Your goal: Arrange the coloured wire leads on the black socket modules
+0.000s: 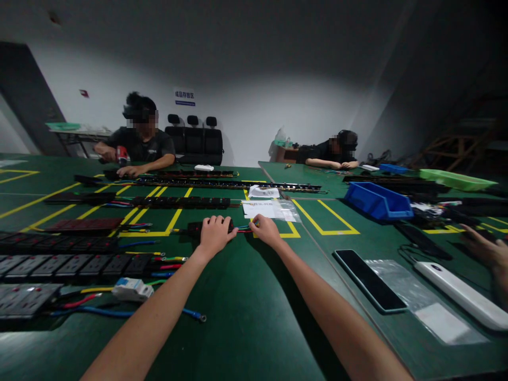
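Observation:
My left hand [215, 236] lies over a short black block [194, 228], its fingers curled across the top. The block looks like a piece of power strip, though the hand covers most of it. Thin red and green-blue wires [243, 229] run out of its right side. My right hand [265, 231] pinches the ends of these wires between thumb and fingers. What the fingertips hide cannot be made out. A paper label in a clear bag [262, 209] lies just beyond my right hand.
Several power strips [71, 267] with coloured leads and a small white breaker [133, 289] lie at left. To the right are a phone [371, 280], a white power bank [462, 293], a blue bin [377, 201] and another person's hand [488, 248]. Across the table, one person holds a red drill [122, 155].

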Demonstrator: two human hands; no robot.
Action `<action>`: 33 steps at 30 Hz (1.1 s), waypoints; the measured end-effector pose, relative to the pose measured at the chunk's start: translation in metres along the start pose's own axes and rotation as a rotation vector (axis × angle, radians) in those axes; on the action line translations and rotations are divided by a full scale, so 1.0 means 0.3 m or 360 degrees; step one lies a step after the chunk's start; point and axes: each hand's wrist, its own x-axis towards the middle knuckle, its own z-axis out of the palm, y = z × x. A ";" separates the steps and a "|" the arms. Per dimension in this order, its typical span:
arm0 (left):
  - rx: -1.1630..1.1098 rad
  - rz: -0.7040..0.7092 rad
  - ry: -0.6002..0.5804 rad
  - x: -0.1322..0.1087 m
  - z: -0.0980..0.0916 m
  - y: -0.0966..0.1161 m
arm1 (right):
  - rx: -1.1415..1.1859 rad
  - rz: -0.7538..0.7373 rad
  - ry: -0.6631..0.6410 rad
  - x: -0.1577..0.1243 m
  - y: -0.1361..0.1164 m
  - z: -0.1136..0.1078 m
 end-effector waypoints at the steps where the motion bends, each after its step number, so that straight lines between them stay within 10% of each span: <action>1: -0.0005 0.0000 0.0000 0.000 0.001 -0.001 | -0.0013 -0.0004 -0.0010 -0.004 0.000 0.003; 33: -0.0036 -0.0002 0.0002 0.002 0.010 -0.004 | -0.0062 0.0006 0.0056 -0.025 -0.014 -0.004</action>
